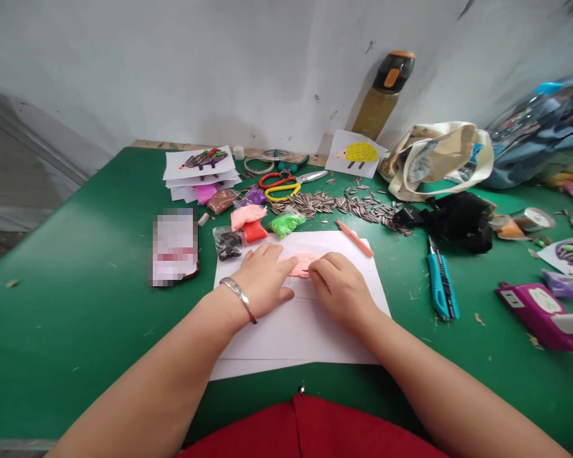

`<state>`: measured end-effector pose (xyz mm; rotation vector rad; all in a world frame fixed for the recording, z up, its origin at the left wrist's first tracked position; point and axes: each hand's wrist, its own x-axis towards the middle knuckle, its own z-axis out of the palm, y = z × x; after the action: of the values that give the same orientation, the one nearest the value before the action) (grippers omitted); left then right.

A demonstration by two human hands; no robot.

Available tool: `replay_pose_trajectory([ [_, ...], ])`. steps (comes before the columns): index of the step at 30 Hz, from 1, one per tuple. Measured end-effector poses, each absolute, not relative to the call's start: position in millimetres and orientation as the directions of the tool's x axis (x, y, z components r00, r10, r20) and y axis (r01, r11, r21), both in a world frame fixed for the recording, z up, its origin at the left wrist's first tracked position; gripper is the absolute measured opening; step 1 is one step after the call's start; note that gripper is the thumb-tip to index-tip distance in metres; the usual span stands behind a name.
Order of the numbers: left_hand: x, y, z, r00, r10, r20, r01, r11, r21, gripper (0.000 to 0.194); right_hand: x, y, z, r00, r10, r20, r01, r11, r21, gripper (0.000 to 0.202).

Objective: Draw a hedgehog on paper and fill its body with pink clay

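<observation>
On white paper [286, 337] lies a flat patch of pink modelling clay [302, 263], with a thin pencil-like line beneath it. My left hand [265, 280], a silver bangle at its wrist, rests palm down at the clay's left side; its fingers are stretched out and hold nothing. At the right side, my right hand [341, 286] has thumb and fingers pinched together against the clay. A small dark sliver shows by those fingertips, too small to name. An orange pen-like stick [354, 238] lies on the paper's upper right.
Beyond the paper are clay packets [288, 222], sunflower seeds [310, 205], scissors [286, 189] and hedgehog pictures [200, 162]. A phone-like object [174, 248], blurred out, lies left. A teal utility knife [442, 283], a black bag [463, 222] and a magenta box [542, 315] are right. A bottle [384, 95] stands by the wall.
</observation>
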<state>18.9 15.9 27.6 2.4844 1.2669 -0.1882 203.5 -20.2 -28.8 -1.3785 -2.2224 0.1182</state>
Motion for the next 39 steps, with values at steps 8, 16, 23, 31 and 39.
replay_pose_trajectory([
  [8,17,14,24,0.603,0.759,-0.245,0.795,-0.547,0.261,0.040,201,-22,-28,-0.413,0.838,0.356,0.817,0.514,-0.261,0.024],
  [16,18,14,28,0.590,0.764,-0.261,0.803,-0.522,0.287,0.040,190,-23,-6,-0.412,0.851,0.327,0.801,0.509,-0.314,0.023],
  [23,18,14,28,0.586,0.763,-0.273,0.807,-0.516,0.288,0.045,197,-20,-13,-0.329,0.899,0.289,0.777,0.432,-0.459,0.021],
  [31,18,14,29,0.589,0.761,-0.272,0.805,-0.520,0.285,0.035,201,-23,-23,-0.395,0.853,0.342,0.757,0.513,-0.406,0.023],
  [39,17,14,26,0.592,0.767,-0.248,0.802,-0.531,0.274,0.032,198,-22,-27,-0.420,0.840,0.345,0.806,0.520,-0.285,0.023],
])
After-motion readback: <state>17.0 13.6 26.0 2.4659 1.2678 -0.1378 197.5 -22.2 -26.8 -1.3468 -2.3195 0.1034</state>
